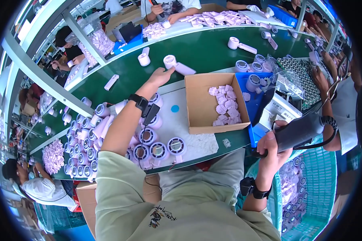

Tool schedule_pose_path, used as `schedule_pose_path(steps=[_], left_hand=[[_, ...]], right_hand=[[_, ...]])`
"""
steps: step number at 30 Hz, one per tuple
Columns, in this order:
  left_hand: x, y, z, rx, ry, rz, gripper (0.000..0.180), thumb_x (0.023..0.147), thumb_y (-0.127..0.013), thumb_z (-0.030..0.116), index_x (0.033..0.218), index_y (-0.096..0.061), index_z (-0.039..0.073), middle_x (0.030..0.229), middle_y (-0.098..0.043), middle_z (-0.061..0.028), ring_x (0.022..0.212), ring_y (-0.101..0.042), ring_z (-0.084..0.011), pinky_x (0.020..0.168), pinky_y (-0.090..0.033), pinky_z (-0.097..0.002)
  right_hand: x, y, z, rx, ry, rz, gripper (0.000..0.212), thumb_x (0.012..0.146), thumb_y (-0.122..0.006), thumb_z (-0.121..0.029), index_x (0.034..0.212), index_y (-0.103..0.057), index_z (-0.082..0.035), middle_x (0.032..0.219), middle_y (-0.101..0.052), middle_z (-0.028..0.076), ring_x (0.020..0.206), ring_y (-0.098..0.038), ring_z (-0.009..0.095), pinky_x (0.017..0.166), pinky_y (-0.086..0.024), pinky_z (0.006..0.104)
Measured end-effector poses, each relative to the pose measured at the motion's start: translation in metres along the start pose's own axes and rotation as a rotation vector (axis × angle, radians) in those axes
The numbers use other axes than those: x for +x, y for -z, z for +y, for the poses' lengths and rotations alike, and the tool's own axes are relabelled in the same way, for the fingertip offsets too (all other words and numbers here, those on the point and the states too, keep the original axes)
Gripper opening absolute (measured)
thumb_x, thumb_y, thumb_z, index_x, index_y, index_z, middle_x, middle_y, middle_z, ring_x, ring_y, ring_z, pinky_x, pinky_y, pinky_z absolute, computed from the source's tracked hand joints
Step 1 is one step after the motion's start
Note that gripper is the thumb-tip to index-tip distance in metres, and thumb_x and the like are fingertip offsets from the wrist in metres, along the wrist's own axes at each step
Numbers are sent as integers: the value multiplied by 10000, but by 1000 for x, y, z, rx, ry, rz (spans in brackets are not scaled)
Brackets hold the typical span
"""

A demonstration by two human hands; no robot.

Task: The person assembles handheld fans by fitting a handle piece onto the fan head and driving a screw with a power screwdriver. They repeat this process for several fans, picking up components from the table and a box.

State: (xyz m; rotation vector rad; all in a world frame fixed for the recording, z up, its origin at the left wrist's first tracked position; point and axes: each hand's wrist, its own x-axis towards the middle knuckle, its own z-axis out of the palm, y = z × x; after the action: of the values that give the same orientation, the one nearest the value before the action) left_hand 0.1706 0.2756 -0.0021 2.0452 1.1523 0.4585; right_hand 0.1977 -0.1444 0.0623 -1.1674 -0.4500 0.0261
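Note:
My left hand reaches out over the green belt, its fingers closed at the neck of a pale lilac handheld fan. That fan has a round head and a flat handle angled to the right. In my right hand is a black electric screwdriver with a coiled cord, held to the right of the cardboard box; its tip is hard to make out. The open cardboard box holds several small lilac plastic parts. Round lilac fan heads stand beneath my left forearm.
Many more fan heads crowd the bench at left. A blue tray sits right of the box, near a pad of small metal parts. A teal basket stands at my right. Co-workers sit across the belt; another person's arm is at right.

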Motion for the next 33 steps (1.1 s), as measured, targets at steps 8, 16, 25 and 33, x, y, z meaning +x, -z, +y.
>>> schedule_pose_path(steps=[8, 16, 25, 33], left_hand=[[-63, 140, 9, 159, -23, -325, 537, 860, -646, 487, 1104, -626, 10, 962, -625, -52, 903, -587, -164, 783, -490, -294], [-90, 195, -97, 460, -113, -212, 490, 807, -698, 420, 981, -662, -37, 818, -659, -92, 734, -605, -145, 667, -498, -287], [-123, 222, -97, 657, 74, -466, 405, 771, -699, 392, 750, -676, -12, 659, -628, -94, 631, -580, -199, 604, -458, -321], [-117, 214, -123, 716, -95, -316, 421, 721, -742, 395, 707, -642, -14, 651, -612, -85, 610, -548, -183, 588, -435, -334]], right_hand=[[28, -5, 14, -233, 62, -4, 380, 894, -625, -96, 1226, -502, 42, 673, -533, 12, 581, -482, 70, 580, -372, 211], [46, -22, 30, -286, 207, -83, 458, 898, -652, -102, 1298, -466, 22, 995, -609, 67, 859, -563, 97, 751, -428, 216], [18, -29, 39, -643, 602, 196, 545, 888, -649, -67, 1348, -372, 22, 1309, -474, 156, 1195, -481, 233, 1002, -385, 357], [-45, -63, 57, -669, 583, -630, 482, 782, -715, -59, 1218, -515, -4, 1232, -509, 183, 1161, -483, 340, 993, -390, 427]])
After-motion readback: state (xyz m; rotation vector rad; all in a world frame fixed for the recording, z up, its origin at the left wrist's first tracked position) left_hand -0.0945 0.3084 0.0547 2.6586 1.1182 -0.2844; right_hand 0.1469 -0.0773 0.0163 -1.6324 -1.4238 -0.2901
